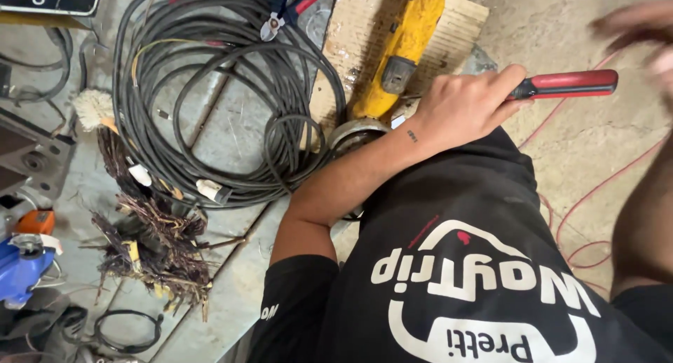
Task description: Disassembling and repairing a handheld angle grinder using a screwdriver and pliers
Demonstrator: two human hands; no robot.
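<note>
1. A black cable coil [210,96] lay on the bench.
2. A yellow grinder [403,47] rested on cardboard [463,26].
3. The left hand [463,107] was closed round a red-handled tool [571,84], just right of the grinder.
4. The tool looked stiff and light, best gripped by its handle.
5. The right hand [634,26] was blurred; its grip could not be told.

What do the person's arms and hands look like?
Both arms are bare below short black sleeves of a black T-shirt with white print. The left hand has no glove, and a small dark mark sits at its wrist. The right hand is too blurred for details.
</note>
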